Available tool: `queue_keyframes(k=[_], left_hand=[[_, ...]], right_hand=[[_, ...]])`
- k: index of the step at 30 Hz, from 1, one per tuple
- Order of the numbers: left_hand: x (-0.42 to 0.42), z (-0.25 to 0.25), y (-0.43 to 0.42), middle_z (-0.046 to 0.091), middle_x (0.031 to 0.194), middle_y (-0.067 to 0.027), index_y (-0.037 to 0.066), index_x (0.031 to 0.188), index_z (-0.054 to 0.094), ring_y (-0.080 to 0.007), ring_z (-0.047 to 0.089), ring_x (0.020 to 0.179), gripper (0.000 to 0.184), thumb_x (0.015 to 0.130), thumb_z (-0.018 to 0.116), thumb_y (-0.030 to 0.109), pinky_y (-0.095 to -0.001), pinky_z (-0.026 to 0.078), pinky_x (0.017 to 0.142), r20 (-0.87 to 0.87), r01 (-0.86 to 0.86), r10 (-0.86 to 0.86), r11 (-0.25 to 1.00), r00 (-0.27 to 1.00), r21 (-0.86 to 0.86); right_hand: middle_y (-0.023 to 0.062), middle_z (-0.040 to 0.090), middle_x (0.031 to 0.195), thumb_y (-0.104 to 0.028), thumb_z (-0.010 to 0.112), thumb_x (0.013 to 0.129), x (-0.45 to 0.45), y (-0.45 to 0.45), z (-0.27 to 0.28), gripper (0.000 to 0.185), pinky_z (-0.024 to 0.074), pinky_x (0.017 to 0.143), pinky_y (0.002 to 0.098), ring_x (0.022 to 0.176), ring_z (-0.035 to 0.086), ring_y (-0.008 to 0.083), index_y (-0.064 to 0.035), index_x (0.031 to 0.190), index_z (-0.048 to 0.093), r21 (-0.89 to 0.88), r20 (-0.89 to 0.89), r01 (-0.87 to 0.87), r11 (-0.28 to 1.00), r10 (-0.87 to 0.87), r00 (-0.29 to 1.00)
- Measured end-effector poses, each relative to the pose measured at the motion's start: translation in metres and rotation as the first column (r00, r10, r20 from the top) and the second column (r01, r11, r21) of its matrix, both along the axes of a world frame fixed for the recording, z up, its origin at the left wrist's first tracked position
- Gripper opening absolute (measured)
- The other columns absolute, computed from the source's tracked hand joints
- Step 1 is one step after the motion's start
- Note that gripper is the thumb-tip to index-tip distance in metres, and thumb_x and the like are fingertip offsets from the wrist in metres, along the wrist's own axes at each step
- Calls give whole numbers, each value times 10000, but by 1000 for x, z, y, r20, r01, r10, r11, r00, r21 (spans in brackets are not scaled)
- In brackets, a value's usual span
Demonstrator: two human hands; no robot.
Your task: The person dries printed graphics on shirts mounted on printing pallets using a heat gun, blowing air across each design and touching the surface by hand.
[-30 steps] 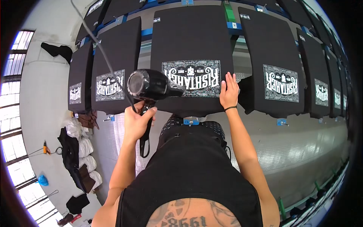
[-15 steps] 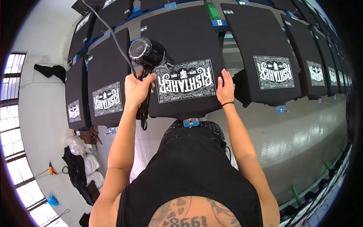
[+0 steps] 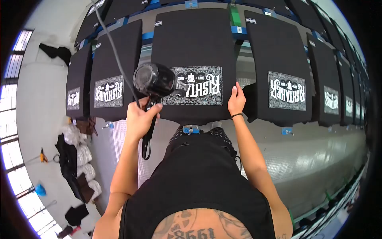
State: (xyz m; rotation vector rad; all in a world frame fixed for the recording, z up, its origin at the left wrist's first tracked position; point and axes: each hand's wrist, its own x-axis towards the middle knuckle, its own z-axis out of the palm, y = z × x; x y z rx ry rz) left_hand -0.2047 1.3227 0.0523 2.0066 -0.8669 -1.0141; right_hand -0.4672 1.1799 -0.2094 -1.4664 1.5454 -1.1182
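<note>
A black hair dryer [image 3: 153,81] is in my left hand [image 3: 138,118], with the fingers wrapped round its handle. Its nozzle points right, over the left part of a white printed design [image 3: 203,87], partly hiding the print. The design lies near the front end of a black shirt [image 3: 193,44] stretched flat on a board. At the shirt's right edge rests my right hand [image 3: 236,100], fingers extended and holding nothing. The dryer's grey cord [image 3: 111,44] runs up and left out of view.
Neighbouring boards carry more black printed shirts, one at right [image 3: 278,51] and one at left [image 3: 115,51]. Blue clamps [image 3: 191,129] sit at the board ends. White plastic bags [image 3: 83,155] and dark cloth [image 3: 67,163] lie on the floor at left.
My left hand has brought the hair dryer nearer to me, so it now covers the left part of the print. My right hand has slid slightly toward me along the edge. The view has shifted a little.
</note>
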Motion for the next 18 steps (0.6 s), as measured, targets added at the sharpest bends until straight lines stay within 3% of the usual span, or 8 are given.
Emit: queue_keyframes(k=[3,6,8,12,15,18], left_hand=[[-21,-3,24,618,653,-12,-31,892,681,-67,582,555,140,828,705,91,-232,480,505,-61,-142,141,990,988,-18],[-34,-2,39,623,661,-7,-29,870,674,-62,583,563,142,821,708,100,-231,491,514,16,-121,121,993,993,12],[-49,-1,40,624,652,-12,-24,849,669,-57,577,555,143,820,711,110,-232,481,508,66,-149,146,988,987,45],[-64,-12,18,607,614,-8,-25,849,676,-60,564,533,151,826,714,119,-238,455,489,-8,-197,196,979,980,-45],[-60,-12,-13,607,614,-14,-28,846,674,-66,565,525,149,830,714,115,-234,451,480,12,-190,191,980,981,-54],[-52,-16,-44,622,622,-29,-41,841,676,-77,572,508,157,827,712,112,-234,471,476,-3,-196,197,975,980,-100]], right_hand=[[219,623,1278,-257,499,1021,-6,-5,-2,425,432,1030,367,1194,594,322,34,1324,562,46,67,-47,998,44,997],[213,635,1262,-232,515,1017,-19,-7,-8,416,446,1004,347,1174,611,297,29,1338,554,58,81,-122,991,118,990],[198,675,1182,-201,541,1002,-25,-11,-10,412,485,936,329,1064,659,252,28,1344,550,94,172,-176,980,159,972],[166,717,1045,-151,567,971,-41,-26,-20,410,521,840,327,886,684,207,19,1344,553,148,129,-301,942,283,950],[179,714,1067,-135,571,963,-49,-28,-11,411,520,858,327,927,689,212,15,1345,553,184,67,-344,921,337,939],[203,692,1140,-125,568,960,-53,-24,-10,407,521,889,336,1002,691,242,21,1339,552,227,118,-380,897,362,925]])
